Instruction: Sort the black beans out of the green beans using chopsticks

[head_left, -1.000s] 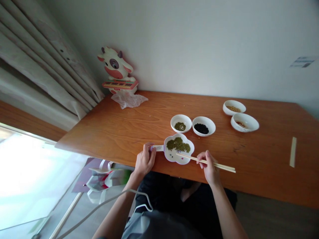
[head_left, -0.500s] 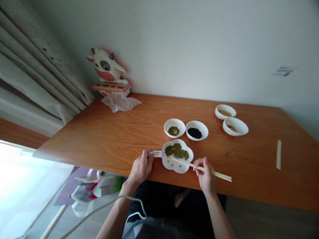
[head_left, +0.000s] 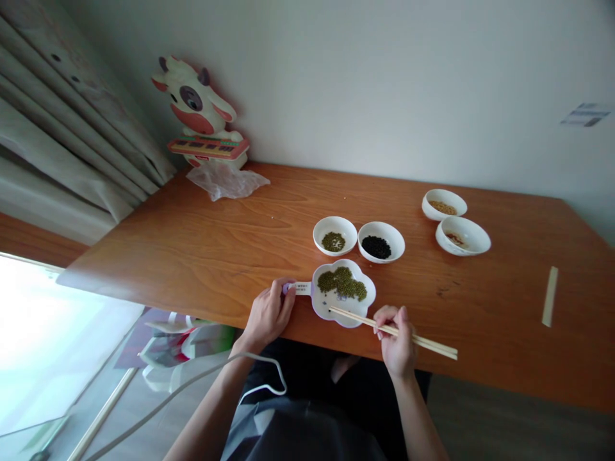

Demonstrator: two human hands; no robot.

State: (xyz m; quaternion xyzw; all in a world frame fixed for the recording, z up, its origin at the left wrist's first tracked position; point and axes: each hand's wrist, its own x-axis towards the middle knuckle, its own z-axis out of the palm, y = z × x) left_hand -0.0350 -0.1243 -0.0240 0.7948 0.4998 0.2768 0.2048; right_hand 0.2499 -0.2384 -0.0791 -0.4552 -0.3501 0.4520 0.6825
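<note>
Our left hand (head_left: 270, 312) grips the handle (head_left: 300, 289) of the flower-shaped dish (head_left: 331, 301) of green beans (head_left: 342, 282) on the wooden table (head_left: 216, 256); our right hand (head_left: 398, 339) pinches pale chopsticks (head_left: 356, 317), tips within its rim. Just behind the dish, a round green-bean bowl (head_left: 335, 223) stands beside a black-bean bowl (head_left: 394, 242); crinkled plastic (head_left: 225, 182) lies well beyond, leftward.

The dish (head_left: 359, 306) lies on the worktop (head_left: 216, 256), beans (head_left: 343, 282) inside. Directly behind the dish: first bowl (head_left: 335, 225), second bowl (head_left: 387, 230). Farther right, behind it: third bowl (head_left: 444, 196), fourth bowl (head_left: 473, 234). Far left, behind it: toy (head_left: 202, 112), plastic bag (head_left: 225, 182). Extending over it from the right: chopsticks (head_left: 432, 346).
</note>
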